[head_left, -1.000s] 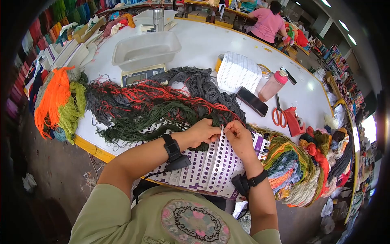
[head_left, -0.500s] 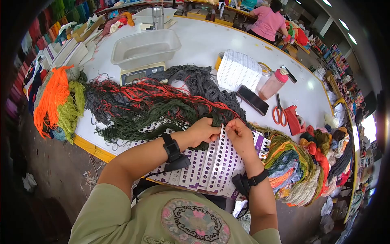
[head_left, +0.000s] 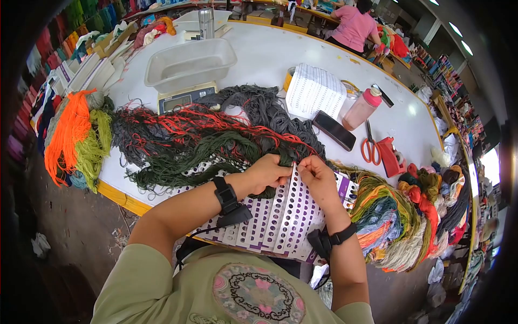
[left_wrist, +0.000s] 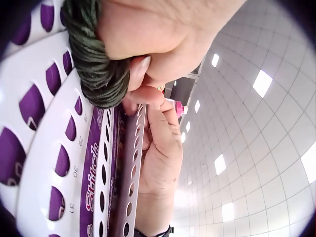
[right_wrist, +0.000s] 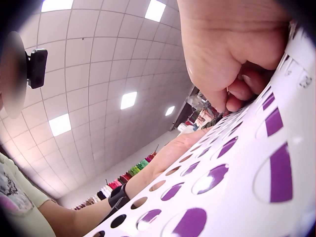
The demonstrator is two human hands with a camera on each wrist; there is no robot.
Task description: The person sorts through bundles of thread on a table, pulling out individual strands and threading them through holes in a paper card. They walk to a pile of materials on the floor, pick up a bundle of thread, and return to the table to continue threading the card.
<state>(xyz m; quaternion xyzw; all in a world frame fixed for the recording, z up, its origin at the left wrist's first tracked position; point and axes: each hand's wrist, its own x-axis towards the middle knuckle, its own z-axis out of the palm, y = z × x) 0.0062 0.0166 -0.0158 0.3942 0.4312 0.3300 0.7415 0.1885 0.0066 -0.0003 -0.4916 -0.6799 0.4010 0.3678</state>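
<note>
White cards with rows of holes and purple print [head_left: 278, 224] lie overlapped at the near table edge. The left hand [head_left: 268, 174] curls its fingers round a dark green yarn bundle [left_wrist: 94, 64] at the top end of one raised card strip [left_wrist: 132, 182]. Close on its right, the right hand [head_left: 319, 181] pinches at the same strip's top end, thumb and forefinger together. In the right wrist view the right hand [right_wrist: 237, 54] bends over the punched card [right_wrist: 217, 173]; what lies between its fingertips is hidden. Dark green, grey and red yarn [head_left: 216, 135] spreads behind the hands.
Behind the yarn stand a scale [head_left: 186, 98], a plastic tray [head_left: 191, 63] and a printed sheet [head_left: 315, 90]. A phone [head_left: 334, 130], pink-capped bottle [head_left: 362, 108], scissors [head_left: 370, 146] and red dispenser [head_left: 389, 156] sit right. Colourful skeins [head_left: 386, 216] hang over the right edge.
The head view has shifted slightly. Both hands stay together at the strip's top end, the left-hand fingers moving only a little.
</note>
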